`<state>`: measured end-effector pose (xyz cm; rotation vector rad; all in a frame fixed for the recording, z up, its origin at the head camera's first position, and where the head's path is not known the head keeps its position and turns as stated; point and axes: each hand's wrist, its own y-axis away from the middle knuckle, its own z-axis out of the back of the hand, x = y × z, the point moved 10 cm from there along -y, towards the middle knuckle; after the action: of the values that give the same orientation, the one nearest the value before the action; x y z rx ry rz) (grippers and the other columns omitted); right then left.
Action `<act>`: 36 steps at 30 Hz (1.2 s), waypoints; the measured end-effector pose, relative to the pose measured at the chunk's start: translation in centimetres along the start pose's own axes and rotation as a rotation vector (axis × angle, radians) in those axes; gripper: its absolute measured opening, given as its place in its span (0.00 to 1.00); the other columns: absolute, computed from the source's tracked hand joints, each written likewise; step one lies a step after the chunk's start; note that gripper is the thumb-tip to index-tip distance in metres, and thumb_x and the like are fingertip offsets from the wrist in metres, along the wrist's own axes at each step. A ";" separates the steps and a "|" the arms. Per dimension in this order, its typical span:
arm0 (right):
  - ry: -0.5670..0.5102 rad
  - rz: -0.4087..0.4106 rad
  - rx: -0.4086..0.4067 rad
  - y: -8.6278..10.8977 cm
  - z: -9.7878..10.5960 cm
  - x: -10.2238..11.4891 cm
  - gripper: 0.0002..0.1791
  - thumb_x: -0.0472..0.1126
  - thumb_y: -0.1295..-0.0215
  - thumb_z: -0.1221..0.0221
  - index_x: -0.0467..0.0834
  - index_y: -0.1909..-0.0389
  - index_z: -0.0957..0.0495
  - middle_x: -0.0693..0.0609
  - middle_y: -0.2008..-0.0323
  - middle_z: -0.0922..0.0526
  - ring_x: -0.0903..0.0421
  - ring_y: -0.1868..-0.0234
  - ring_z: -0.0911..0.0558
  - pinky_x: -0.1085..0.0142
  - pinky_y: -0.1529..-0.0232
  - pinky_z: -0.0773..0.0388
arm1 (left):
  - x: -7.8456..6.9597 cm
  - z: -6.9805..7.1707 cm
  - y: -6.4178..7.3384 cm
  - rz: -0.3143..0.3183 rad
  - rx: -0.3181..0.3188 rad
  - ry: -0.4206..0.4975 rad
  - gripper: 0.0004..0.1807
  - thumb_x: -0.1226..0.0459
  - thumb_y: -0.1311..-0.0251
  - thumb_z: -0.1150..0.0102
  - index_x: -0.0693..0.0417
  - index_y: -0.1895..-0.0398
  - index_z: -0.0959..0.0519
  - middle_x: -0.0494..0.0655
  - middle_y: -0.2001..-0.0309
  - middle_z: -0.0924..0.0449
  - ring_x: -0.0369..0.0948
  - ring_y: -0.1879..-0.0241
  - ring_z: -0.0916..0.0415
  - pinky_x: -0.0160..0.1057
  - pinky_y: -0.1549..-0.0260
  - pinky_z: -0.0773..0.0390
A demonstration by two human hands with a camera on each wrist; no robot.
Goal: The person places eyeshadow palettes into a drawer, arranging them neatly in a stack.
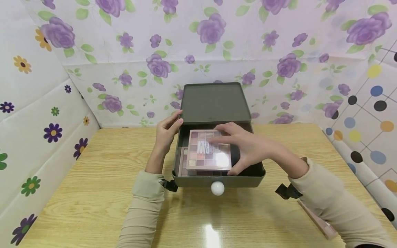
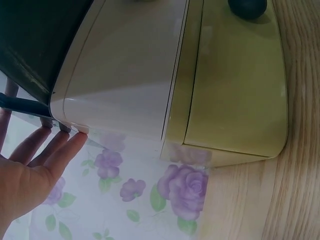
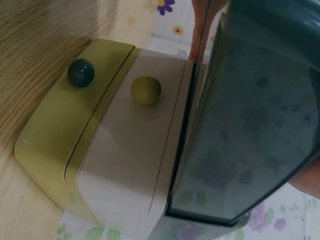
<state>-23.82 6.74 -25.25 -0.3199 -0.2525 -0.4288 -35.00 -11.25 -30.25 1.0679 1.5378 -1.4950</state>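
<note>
A small drawer unit stands on the table, its dark green top drawer (image 1: 198,182) pulled out below the dark green top (image 1: 215,103). Inside lies an eyeshadow palette (image 1: 198,151) with a clear printed lid, overlapping another palette (image 1: 183,165) beneath it. My right hand (image 1: 248,146) holds the upper palette by its right part, thumb at the near edge and fingers at the far edge. With fairly straight fingers, my left hand (image 1: 165,132) touches the unit's left side, fingertips beside the off-white middle drawer (image 2: 125,75) in the left wrist view.
A white knob (image 1: 217,188) fronts the top drawer. Below are the off-white drawer with an olive knob (image 3: 146,90) and a yellow-green drawer (image 3: 45,145) with a dark knob (image 3: 80,73). A long pinkish case (image 1: 319,220) lies partly under the right sleeve. Flowered sheets (image 1: 124,96) hang behind.
</note>
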 end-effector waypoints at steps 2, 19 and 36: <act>-0.003 -0.001 0.014 -0.3 -0.4 0.0 0.47 0.58 0.64 0.30 0.46 0.38 0.33 0.39 0.39 0.41 0.46 0.41 0.42 0.50 0.46 0.39 | 0.1 0.0 0.0 0.001 -0.007 0.005 0.20 0.70 0.41 0.47 0.69 0.45 0.29 0.56 0.41 0.31 0.31 0.59 0.28 0.29 0.67 0.25; -0.007 -0.035 0.181 -2.3 -3.5 0.1 0.46 0.51 0.62 0.29 0.45 0.38 0.33 0.38 0.40 0.39 0.46 0.44 0.40 0.53 0.49 0.34 | 0.1 0.2 0.0 -0.023 -0.027 0.008 0.20 0.69 0.43 0.46 0.69 0.46 0.28 0.56 0.43 0.30 0.30 0.66 0.30 0.27 0.71 0.27; -0.092 -0.049 0.247 -2.1 -4.0 -0.3 0.47 0.47 0.59 0.28 0.47 0.35 0.37 0.39 0.37 0.40 0.46 0.39 0.39 0.52 0.42 0.39 | 0.3 0.2 0.1 -0.011 -0.022 0.000 0.20 0.69 0.42 0.46 0.69 0.46 0.28 0.53 0.41 0.31 0.33 0.55 0.29 0.27 0.68 0.26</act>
<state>-24.37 3.66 -28.50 -0.0911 -0.4003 -0.4269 -35.07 -11.43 -30.53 1.0482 1.5588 -1.4816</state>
